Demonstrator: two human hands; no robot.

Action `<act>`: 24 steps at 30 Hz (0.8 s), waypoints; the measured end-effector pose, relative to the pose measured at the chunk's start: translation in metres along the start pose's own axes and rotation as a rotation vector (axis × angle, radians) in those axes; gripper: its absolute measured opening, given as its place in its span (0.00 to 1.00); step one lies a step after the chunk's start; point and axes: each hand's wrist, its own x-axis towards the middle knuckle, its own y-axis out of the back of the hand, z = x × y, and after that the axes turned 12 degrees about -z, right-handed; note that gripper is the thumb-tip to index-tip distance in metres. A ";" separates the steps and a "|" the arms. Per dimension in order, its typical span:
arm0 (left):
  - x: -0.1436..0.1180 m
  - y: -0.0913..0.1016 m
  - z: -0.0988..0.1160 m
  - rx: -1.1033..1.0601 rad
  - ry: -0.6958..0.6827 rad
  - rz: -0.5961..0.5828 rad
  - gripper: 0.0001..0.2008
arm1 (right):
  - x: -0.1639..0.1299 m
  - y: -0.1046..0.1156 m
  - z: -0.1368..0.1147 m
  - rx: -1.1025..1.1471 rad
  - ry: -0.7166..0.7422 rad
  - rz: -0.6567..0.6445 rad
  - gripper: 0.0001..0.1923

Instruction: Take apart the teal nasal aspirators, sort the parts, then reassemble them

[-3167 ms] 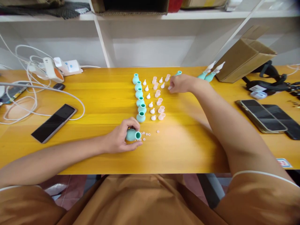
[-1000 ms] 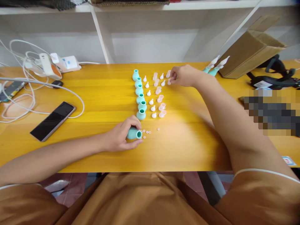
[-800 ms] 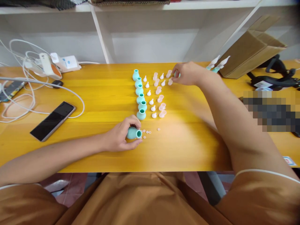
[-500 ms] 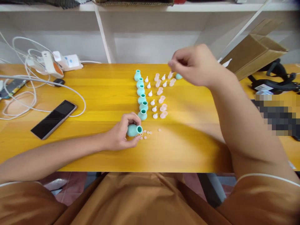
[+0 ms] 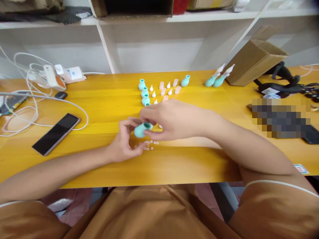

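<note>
My right hand (image 5: 164, 121) pinches the neck of a teal squeeze bulb (image 5: 140, 130), tilted with its dark mouth up. My left hand (image 5: 127, 141) curves around the bulb's left side, thumb and fingers apart. A gap shows between its thumb and the bulb; whether its upper fingers touch the bulb, I cannot tell. Below the bulb lie several small clear rings (image 5: 152, 148). Behind my hands stand a row of teal bulbs (image 5: 142, 85), white pointed tips (image 5: 154, 94) and clear pinkish connectors (image 5: 177, 90). My right hand hides the near part of these rows.
Another teal bulb (image 5: 185, 81) leans at the back. Two bulbs with white nozzles (image 5: 219, 81) lie by a cardboard box (image 5: 258, 59). A phone (image 5: 56, 134), white cables (image 5: 37, 99) and chargers (image 5: 74, 73) occupy the left. Black straps (image 5: 276, 86) lie right.
My right hand has come down and left from the back of the table to the bulb. The bulb has tipped upward, and my left thumb now stands away from it.
</note>
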 end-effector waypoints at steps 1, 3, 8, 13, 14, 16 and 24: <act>0.000 0.001 0.000 -0.001 0.017 0.044 0.26 | -0.004 0.011 0.007 -0.048 -0.025 0.016 0.11; -0.001 0.002 -0.001 0.001 0.055 0.123 0.21 | -0.014 0.036 0.025 -0.101 -0.078 0.087 0.11; -0.001 0.005 0.001 0.001 0.084 0.071 0.18 | -0.042 0.075 0.100 -0.046 -0.452 0.261 0.09; 0.000 0.007 0.005 0.028 0.073 -0.008 0.19 | -0.050 0.066 0.177 -0.178 -0.790 0.161 0.13; 0.000 0.007 0.006 0.033 0.074 -0.018 0.19 | -0.050 0.060 0.189 -0.176 -0.816 0.127 0.15; -0.001 0.007 0.006 0.040 0.077 -0.033 0.20 | -0.047 0.048 0.208 -0.181 -0.864 0.062 0.18; -0.001 0.007 0.005 0.050 0.100 -0.048 0.19 | -0.047 0.035 0.227 -0.131 -0.881 0.041 0.18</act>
